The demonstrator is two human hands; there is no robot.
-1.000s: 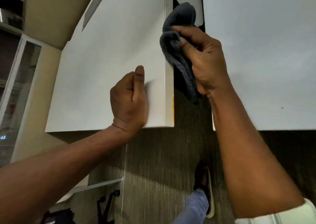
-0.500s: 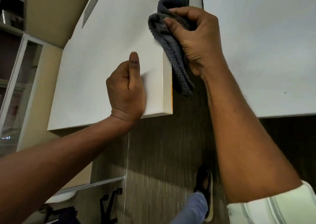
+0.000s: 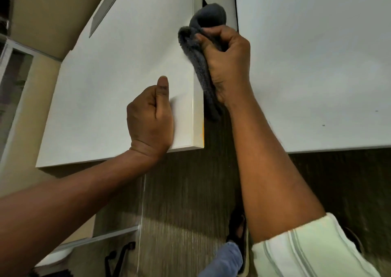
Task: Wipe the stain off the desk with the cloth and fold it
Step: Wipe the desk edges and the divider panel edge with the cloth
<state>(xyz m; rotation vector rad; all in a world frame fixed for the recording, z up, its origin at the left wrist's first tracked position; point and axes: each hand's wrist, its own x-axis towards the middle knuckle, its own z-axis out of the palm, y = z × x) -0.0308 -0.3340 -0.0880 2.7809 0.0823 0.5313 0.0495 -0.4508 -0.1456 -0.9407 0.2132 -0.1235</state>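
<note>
My right hand (image 3: 227, 62) grips a bunched grey cloth (image 3: 197, 50) and presses it against the right edge of the white desk (image 3: 118, 82). Part of the cloth hangs down over that edge into the gap between the desks. My left hand (image 3: 151, 118) rests as a closed fist on the desk's near right corner, thumb pointing up, holding nothing. A small orange mark (image 3: 202, 131) shows on the desk's right side face near the corner. I can make out no stain on the desk top.
A second white desk (image 3: 317, 65) stands to the right across a narrow gap, with tiny dark specks (image 3: 323, 125) near its front. Below is striped brown carpet (image 3: 190, 192), my shoe (image 3: 239, 226), and a chair base (image 3: 118, 257) at lower left.
My right hand with the cloth slid away along the desk edge, then came slightly back toward me. The left fist stayed on the corner. The view shifted a little.
</note>
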